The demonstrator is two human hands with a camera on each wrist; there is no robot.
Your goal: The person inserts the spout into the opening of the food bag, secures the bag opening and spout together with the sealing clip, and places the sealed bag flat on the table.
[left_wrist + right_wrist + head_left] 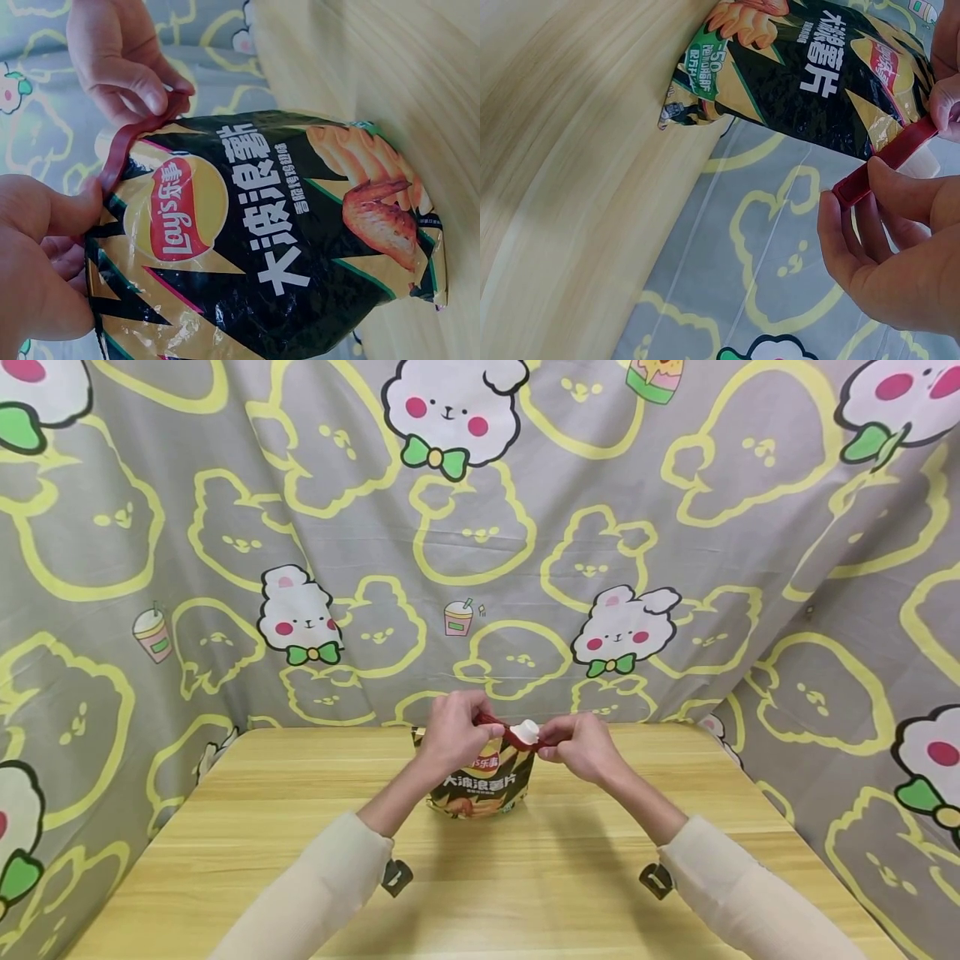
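A black and gold Lay's potato chip bag point(480, 793) stands upright on the table, its top edge raised between the hands. Along that edge lies a red bag clip point(889, 161) with a white spout-like cap point(529, 728) on its back. My left hand point(459, 731) grips the bag's top corner, thumb in front at one end of the clip and fingers behind, partly hidden. At the clip's other end, my right hand point(583, 747) pinches the red strip between thumb and fingers. Whether the clip is fastened, I cannot tell.
The light wood table point(300, 860) extends around the bag. A grey curtain point(480, 552) with cartoon figures hangs behind the table and along both sides. Dark wrist devices point(397, 877) sit by both cream sleeves point(322, 877).
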